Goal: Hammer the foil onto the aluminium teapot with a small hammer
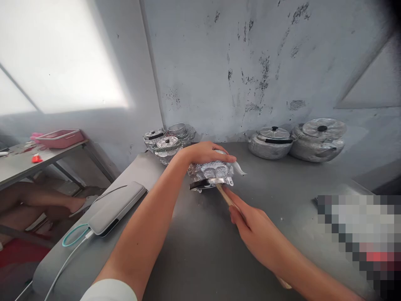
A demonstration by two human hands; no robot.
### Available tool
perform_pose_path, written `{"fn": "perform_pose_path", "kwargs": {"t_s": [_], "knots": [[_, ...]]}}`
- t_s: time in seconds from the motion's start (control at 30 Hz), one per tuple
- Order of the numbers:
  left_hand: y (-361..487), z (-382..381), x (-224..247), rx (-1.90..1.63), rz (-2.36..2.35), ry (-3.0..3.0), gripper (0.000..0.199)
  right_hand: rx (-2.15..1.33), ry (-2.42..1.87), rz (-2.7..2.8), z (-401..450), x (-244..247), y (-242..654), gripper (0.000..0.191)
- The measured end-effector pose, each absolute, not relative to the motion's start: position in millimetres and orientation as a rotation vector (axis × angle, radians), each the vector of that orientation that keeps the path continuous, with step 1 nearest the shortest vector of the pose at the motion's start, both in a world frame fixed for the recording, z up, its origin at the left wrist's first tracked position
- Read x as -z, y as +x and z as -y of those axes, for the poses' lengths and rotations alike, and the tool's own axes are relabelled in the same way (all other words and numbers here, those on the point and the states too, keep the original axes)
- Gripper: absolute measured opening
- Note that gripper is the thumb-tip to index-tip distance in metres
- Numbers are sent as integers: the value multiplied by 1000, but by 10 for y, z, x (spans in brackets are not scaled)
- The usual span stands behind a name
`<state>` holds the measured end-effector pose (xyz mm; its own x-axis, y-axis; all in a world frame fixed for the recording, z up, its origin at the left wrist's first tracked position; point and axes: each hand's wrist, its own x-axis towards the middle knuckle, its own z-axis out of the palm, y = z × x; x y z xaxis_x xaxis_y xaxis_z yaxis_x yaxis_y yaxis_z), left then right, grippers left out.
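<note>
A small silvery metal teapot [213, 170] with a spout and a dark handle is tilted above the grey table, mid-view. Over its top rests my left hand [206, 153], fingers wrapped round it. My right hand [250, 219] is closed round a pale wooden stick [227, 196], whose upper end meets the lower side of the teapot. The stick's other end shows below my right forearm.
Several metal pots [167, 147] stand at the back left, two larger lidded pots [272, 142] at the back right. A power bank [117, 209] with cables lies left. Beyond are a pink basket [61, 139] and a person's legs [46, 198]. The right corner is pixelated.
</note>
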<state>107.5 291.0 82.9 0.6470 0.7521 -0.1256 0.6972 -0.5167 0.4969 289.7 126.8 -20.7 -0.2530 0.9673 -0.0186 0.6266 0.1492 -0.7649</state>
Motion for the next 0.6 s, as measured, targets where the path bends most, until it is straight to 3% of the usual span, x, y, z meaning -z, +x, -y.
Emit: {"fn": "perform_pose_path", "kwargs": {"t_s": [0.6], "knots": [[1120,-2869,-815,-168,-1140,2377,70,-820,-1524,2025,-1300,180,2866,59]]}}
